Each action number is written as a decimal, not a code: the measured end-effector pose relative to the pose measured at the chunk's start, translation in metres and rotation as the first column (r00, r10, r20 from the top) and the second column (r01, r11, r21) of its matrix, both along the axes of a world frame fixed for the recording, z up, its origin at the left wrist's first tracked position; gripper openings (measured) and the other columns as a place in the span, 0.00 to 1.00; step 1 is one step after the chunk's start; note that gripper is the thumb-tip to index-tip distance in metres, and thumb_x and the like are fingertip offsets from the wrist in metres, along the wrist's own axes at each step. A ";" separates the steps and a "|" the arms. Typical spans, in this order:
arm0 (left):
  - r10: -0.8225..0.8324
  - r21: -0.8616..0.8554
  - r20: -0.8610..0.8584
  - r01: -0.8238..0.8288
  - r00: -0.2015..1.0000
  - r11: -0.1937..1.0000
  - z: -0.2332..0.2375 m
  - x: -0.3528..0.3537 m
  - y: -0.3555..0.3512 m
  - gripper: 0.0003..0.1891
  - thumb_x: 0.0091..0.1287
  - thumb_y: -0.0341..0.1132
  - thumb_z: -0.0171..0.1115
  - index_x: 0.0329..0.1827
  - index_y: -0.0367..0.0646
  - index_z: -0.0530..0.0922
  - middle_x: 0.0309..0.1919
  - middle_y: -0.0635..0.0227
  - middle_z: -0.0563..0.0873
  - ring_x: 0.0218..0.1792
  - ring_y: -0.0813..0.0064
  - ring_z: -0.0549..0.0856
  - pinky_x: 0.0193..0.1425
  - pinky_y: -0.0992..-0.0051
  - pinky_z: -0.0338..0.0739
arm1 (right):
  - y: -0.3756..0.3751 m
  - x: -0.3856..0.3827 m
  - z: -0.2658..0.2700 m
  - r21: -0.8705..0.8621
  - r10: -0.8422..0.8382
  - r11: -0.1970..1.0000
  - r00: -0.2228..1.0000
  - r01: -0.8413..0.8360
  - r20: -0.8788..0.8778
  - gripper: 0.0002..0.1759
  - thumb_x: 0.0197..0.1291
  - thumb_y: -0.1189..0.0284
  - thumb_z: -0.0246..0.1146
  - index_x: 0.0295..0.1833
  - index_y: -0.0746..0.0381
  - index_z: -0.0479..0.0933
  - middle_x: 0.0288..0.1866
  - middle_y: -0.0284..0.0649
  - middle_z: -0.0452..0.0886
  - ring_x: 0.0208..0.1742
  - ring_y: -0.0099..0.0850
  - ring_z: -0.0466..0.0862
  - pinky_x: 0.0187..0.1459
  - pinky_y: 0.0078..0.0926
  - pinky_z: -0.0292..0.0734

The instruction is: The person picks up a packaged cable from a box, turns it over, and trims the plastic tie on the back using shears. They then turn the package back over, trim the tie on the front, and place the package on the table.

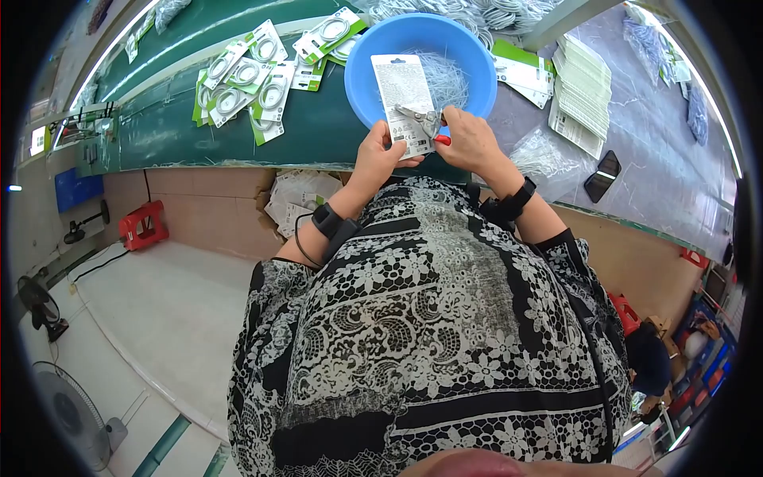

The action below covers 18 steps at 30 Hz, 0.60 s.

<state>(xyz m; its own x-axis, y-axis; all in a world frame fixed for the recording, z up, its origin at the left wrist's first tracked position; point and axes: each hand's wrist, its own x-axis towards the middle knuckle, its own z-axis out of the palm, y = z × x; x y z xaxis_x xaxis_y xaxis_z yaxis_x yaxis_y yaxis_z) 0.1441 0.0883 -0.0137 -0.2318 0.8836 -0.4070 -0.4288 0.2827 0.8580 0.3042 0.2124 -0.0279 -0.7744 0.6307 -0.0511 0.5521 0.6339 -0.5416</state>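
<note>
My left hand [377, 155] is closed on the lower left edge of a white printed packaging card [400, 79], its back side up, with a hang hole at the top. My right hand [470, 141] grips small cutting pliers [431, 121] with a red handle, their jaws lying across the card's face. Both hands are at the near rim of a blue basin [359, 71], and the card overlaps it. Inside the basin lies a heap of thin clear plastic strips [445, 79].
Left of the basin, carded white cables [266, 87] lie in a loose pile on the green bench [159, 139]. To the right are a stack of cards [580, 91], clear plastic ties [548, 155] and a phone [602, 176]. Bundled cables [509, 14] lie behind. A red stool [143, 225] stands lower left.
</note>
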 end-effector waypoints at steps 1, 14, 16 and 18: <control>-0.012 0.003 -0.006 0.012 1.000 1.000 -0.001 0.000 0.000 0.10 0.65 0.22 0.50 0.48 0.31 0.65 0.46 0.53 0.79 0.39 0.62 0.87 0.40 0.72 0.88 | 0.000 -0.001 0.001 0.000 0.000 1.000 1.000 0.000 0.001 0.18 0.50 0.63 0.63 0.41 0.63 0.69 0.36 0.47 0.79 0.42 0.47 0.80 0.41 0.43 0.71; -0.102 -0.041 -0.948 0.205 0.301 0.978 -0.016 -0.013 -0.004 0.07 0.60 0.26 0.59 0.39 0.40 0.71 0.35 0.63 0.80 0.27 0.64 0.85 0.28 0.70 0.81 | -0.006 -0.030 0.005 -0.535 -0.271 0.826 0.958 0.178 -0.099 0.21 0.54 0.61 0.67 0.42 0.66 0.70 0.34 0.48 0.79 0.38 0.38 0.82 0.39 0.37 0.76; -0.079 -0.059 -0.995 0.316 0.052 0.947 -0.003 -0.006 0.003 0.08 0.59 0.29 0.62 0.36 0.43 0.71 0.32 0.61 0.77 0.25 0.61 0.82 0.26 0.67 0.77 | -0.003 -0.044 0.014 -0.597 -0.472 0.752 0.861 0.281 -0.189 0.24 0.53 0.60 0.69 0.44 0.68 0.71 0.36 0.44 0.80 0.36 0.33 0.81 0.39 0.33 0.77; -0.050 -0.075 -0.996 0.366 -0.078 0.928 0.015 -0.005 0.008 0.09 0.58 0.31 0.64 0.34 0.44 0.71 0.31 0.60 0.76 0.24 0.60 0.81 0.26 0.66 0.75 | 0.000 -0.046 0.004 -0.720 -0.528 0.664 0.810 0.204 -0.257 0.23 0.54 0.62 0.68 0.48 0.67 0.71 0.40 0.44 0.80 0.39 0.32 0.82 0.42 0.31 0.77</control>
